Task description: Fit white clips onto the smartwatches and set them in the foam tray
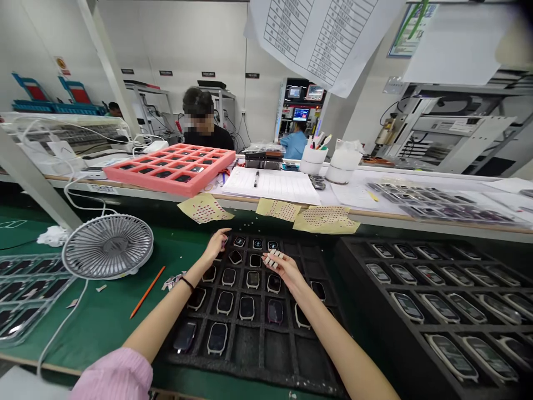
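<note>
A black foam tray (245, 344) of square cells lies before me, many holding smartwatch bodies without straps. My left hand (215, 247) is at its far left corner, index finger stretched along the far side and thumb below, around the dark edge of a smartwatch (225, 240). My right hand (285, 268) is over the tray's middle, white covers on several fingertips. Its fingers are curled together beside a dark-screened watch (255, 260); what they hold, if anything, is hidden. Lit screens show on a watch (257, 244) and its neighbours in the far row. One watch (235, 256) sits turned askew.
A second black tray (358, 289) of watches stands at right. Left are a grey fan (108, 247), an orange pen (147, 291) and a clear tray (37, 300). The shelf holds a pink foam tray (195, 186) and papers (270, 186). A person (206, 125) sits beyond.
</note>
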